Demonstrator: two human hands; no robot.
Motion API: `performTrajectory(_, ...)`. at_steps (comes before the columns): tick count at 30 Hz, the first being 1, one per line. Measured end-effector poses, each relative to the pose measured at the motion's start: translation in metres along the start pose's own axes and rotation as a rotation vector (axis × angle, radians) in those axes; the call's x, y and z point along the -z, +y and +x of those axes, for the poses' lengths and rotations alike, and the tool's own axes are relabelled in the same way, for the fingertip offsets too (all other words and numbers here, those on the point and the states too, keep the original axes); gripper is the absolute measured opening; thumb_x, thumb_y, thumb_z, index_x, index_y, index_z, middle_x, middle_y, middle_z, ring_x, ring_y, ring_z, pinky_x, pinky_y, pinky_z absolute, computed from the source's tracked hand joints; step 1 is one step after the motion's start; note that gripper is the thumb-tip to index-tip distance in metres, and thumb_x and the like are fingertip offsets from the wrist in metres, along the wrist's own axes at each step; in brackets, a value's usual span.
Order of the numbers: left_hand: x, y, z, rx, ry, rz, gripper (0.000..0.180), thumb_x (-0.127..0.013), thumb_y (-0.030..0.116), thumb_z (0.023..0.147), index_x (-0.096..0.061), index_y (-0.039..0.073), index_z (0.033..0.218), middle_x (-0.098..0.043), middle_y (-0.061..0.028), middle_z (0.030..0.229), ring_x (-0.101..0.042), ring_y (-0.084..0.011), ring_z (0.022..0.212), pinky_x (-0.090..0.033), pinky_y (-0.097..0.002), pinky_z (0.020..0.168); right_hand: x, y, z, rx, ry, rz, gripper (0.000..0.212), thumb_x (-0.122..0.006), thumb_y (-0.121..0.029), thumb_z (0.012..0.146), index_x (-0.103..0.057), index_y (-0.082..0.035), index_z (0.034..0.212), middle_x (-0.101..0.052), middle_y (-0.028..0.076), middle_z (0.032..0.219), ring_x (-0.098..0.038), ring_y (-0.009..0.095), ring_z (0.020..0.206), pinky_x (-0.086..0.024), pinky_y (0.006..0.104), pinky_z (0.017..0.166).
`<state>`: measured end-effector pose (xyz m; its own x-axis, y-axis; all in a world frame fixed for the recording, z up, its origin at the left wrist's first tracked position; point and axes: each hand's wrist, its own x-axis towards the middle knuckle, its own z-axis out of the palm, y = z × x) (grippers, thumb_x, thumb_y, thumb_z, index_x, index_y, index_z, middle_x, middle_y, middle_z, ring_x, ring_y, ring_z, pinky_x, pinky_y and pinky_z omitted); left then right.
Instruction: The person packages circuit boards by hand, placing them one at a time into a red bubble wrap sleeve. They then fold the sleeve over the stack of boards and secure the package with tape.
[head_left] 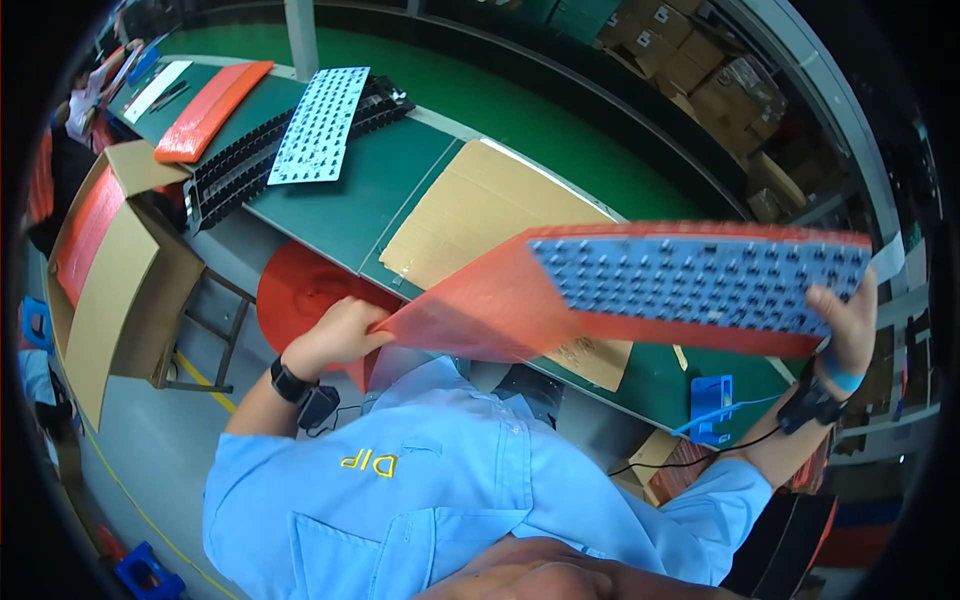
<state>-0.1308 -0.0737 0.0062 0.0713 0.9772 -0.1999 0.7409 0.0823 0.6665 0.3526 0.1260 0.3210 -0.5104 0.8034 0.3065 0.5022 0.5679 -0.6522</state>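
My left hand (338, 332) pinches one end of a red, see-through sheet of plastic wrap (490, 305), pulled out to the left. At the other end, my right hand (852, 318) grips the right edge of a long light-blue circuit board (690, 285) dotted with rows of small black parts, its thumb on the face. The red wrap lies behind the board and shows along its upper and lower edges. Both are held up, tilted, above a flat cardboard sheet (480, 195) on the green table (400, 185).
Farther left on the table, a similar board (320, 125) rests across a black slotted rack (240, 165), beside a red-wrapped bundle (210, 110). An open carton (140, 290) with red wrap inside stands at left, near a red round stool (300, 300). A blue plastic holder (712, 400) sits at right.
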Motion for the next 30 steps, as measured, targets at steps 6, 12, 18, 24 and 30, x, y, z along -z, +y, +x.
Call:
performTrajectory(6,-0.089,-0.155,-0.025,0.509,0.482,0.215,0.016,-0.065,0.018,0.086,-0.073,0.006,0.092,-0.068,-0.0240,0.085,-0.067,-0.0409,0.083,-0.054,-0.0468,0.072,0.014,-0.021,0.048,-0.055,-0.015,-0.077,0.044,-0.073,-0.018,0.086,-0.058,-0.001,0.124,-0.070,0.009,0.106,-0.068,0.014,0.091,-0.054,0.0277,0.084)
performTrajectory(12,0.001,-0.119,-0.049,0.187,-0.065,-0.853,0.016,-0.065,0.009,0.092,-0.073,-0.003,0.099,-0.075,-0.0135,0.091,-0.071,-0.0187,0.085,-0.053,-0.0336,0.077,-0.023,0.018,0.092,0.216,0.049,-0.478,0.043,-0.072,-0.018,0.088,-0.059,0.002,0.124,-0.070,0.009,0.103,-0.069,0.016,0.087,-0.056,0.0292,0.078)
performTrajectory(18,0.027,-0.052,-0.069,-0.243,-0.485,-0.698,0.016,-0.072,0.012,0.090,-0.074,-0.002,0.098,-0.073,-0.0044,0.085,-0.067,-0.0121,0.078,-0.052,-0.0278,0.073,-0.210,0.000,0.080,0.124,-0.082,-1.033,0.024,-0.063,-0.015,0.087,-0.059,0.001,0.104,-0.065,0.019,0.088,-0.069,0.034,0.074,-0.057,0.0413,0.059)
performTrajectory(24,0.015,-0.072,-0.092,0.116,-0.527,-0.797,0.014,-0.074,0.009,0.088,-0.074,-0.003,0.096,-0.073,-0.0035,0.084,-0.068,-0.0125,0.077,-0.053,-0.0262,0.069,-0.331,0.025,0.017,0.246,-0.316,-0.725,0.044,-0.067,-0.036,0.088,-0.051,0.001,0.107,-0.057,0.019,0.094,-0.068,0.033,0.070,-0.057,0.0414,0.057)
performTrajectory(30,0.006,-0.081,-0.096,0.268,-0.468,-0.877,0.014,-0.074,0.009,0.087,-0.074,-0.002,0.096,-0.073,-0.0034,0.085,-0.069,-0.0126,0.077,-0.055,-0.0265,0.070,-0.365,0.036,0.021,0.222,-0.328,-0.697,0.049,-0.067,-0.042,0.088,-0.050,0.000,0.108,-0.054,0.020,0.101,-0.068,0.033,0.077,-0.058,0.0421,0.057)
